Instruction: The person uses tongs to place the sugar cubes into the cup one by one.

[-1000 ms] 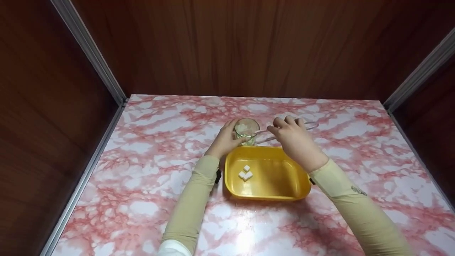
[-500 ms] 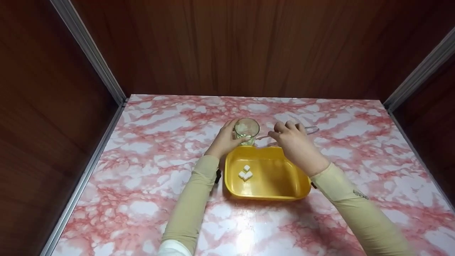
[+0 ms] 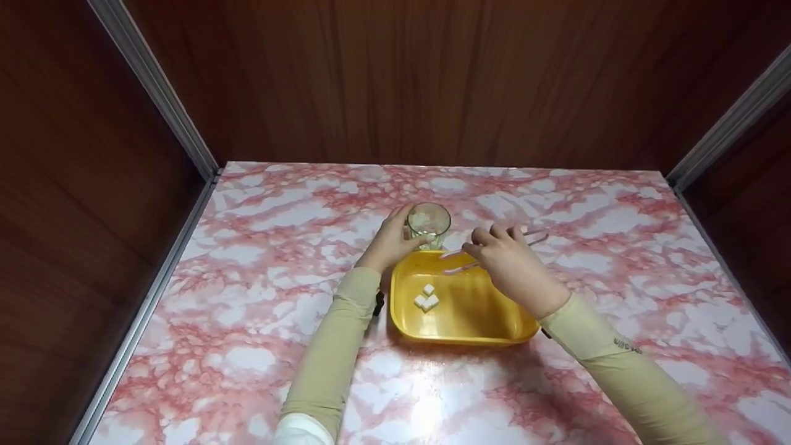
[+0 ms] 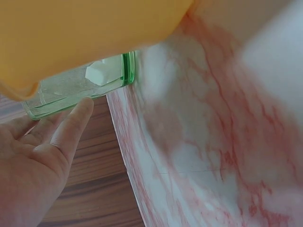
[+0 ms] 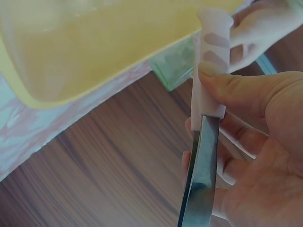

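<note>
My left hand (image 3: 390, 242) holds a greenish clear glass (image 3: 431, 224), thumb on its near side and fingers on the far side. Through the wall in the left wrist view, a white cube (image 4: 98, 72) shows inside the glass. My right hand (image 3: 511, 264) grips metal tongs (image 5: 204, 165) with pale pink tips (image 3: 461, 269) between thumb and fingers. These tips are spread apart above the back edge of a yellow container (image 3: 463, 339), with nothing visible between them. White cubes (image 3: 426, 301) lie together at the left of the container's floor.
A table (image 3: 259, 296) with a red and white marbled top lies under everything. Dark wood-grain panels (image 3: 395, 80) stand behind and at both sides, with metal strips (image 3: 157, 93) at the corners.
The tongs and my right hand have moved nearer, from beside the glass to over the container's back edge. My left hand and the glass stay put.
</note>
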`<state>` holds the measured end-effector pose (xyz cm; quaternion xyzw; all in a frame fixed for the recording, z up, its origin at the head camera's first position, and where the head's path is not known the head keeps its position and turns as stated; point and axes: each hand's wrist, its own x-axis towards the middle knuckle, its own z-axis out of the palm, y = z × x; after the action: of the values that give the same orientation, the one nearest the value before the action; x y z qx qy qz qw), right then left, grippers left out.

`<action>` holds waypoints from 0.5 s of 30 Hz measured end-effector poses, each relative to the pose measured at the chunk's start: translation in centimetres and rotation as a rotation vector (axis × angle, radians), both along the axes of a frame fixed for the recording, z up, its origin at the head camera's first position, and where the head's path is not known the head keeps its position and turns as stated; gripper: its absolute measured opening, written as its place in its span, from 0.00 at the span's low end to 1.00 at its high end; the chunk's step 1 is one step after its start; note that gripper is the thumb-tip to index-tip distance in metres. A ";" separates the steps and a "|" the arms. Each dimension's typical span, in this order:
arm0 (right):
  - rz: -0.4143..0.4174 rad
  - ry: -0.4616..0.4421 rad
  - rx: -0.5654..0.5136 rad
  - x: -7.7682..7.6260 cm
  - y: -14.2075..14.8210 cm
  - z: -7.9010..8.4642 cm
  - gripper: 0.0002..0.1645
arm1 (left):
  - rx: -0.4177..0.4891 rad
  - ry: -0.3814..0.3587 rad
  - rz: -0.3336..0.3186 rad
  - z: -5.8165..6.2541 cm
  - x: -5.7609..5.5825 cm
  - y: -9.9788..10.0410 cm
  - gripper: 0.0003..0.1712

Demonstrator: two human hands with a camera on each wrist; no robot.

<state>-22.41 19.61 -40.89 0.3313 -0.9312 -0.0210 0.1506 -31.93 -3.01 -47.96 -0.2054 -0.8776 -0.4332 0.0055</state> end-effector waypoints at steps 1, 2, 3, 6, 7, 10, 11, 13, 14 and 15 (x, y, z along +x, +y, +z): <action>0.003 -0.001 0.006 0.1 -0.1 -0.1 0.17 | 0.006 0.001 -0.004 0.0 0.0 0.0 0.46; 0.005 0.000 0.016 0.2 -0.1 -0.2 0.18 | 0.012 0.001 -0.007 0.0 0.0 0.0 0.46; 0.008 0.000 0.023 0.3 -0.2 -0.3 0.18 | 0.018 0.001 -0.009 0.0 0.0 -0.1 0.46; 0.019 -0.008 0.045 0.6 -0.3 -0.5 0.19 | 0.029 -0.003 -0.013 0.0 0.0 -0.1 0.46; 0.023 -0.010 0.051 0.6 -0.3 -0.6 0.19 | 0.033 -0.003 -0.015 0.0 0.0 -0.1 0.46; 0.037 -0.022 0.067 0.8 -0.4 -0.9 0.18 | 0.033 -0.004 -0.015 0.0 0.0 -0.1 0.46; 0.043 -0.025 0.072 0.9 -0.5 -1.1 0.18 | 0.034 -0.004 -0.015 -0.1 0.0 -0.1 0.46; 0.053 -0.025 0.092 1.0 -0.6 -1.3 0.16 | 0.034 -0.005 -0.016 -0.1 0.0 -0.1 0.46; 0.058 -0.022 0.106 1.1 -0.6 -1.4 0.15 | 0.033 -0.005 -0.016 -0.1 0.0 -0.1 0.46; 0.064 -0.022 0.117 1.1 -0.7 -1.5 0.15 | 0.033 -0.005 -0.016 -0.1 0.0 -0.1 0.46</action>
<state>-21.28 18.93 -42.41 0.3696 -0.9188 -0.0671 0.1213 -31.95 -3.09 -48.02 -0.2115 -0.8687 -0.4480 0.0032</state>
